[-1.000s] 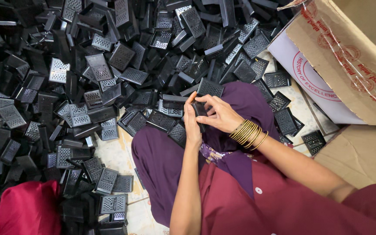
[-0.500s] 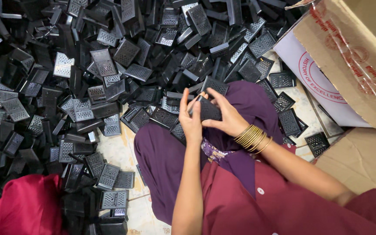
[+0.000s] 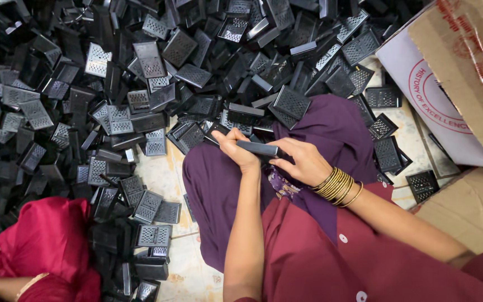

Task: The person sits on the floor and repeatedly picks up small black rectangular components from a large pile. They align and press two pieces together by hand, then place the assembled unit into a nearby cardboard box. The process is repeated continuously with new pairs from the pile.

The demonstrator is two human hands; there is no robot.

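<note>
While both hands meet over the purple-draped lap (image 3: 320, 128), the left hand (image 3: 240, 152) and the right hand (image 3: 303, 162) each close on an end of one narrow black plastic piece (image 3: 257, 148), held level just above that lap. Beyond the lap spreads a heap of black perforated plastic covers (image 3: 152, 72) on the tiled floor (image 3: 160, 173). Gold bangles (image 3: 339, 185) ring the right wrist. To the lap's right stands a cardboard box (image 3: 465, 61); to its left lies red cloth (image 3: 46, 235).

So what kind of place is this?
Probably a small workshop, where parts are put together by hand. A huge heap of black plastic parts covers the floor, beside a cardboard box; both hands hold one part.
</note>
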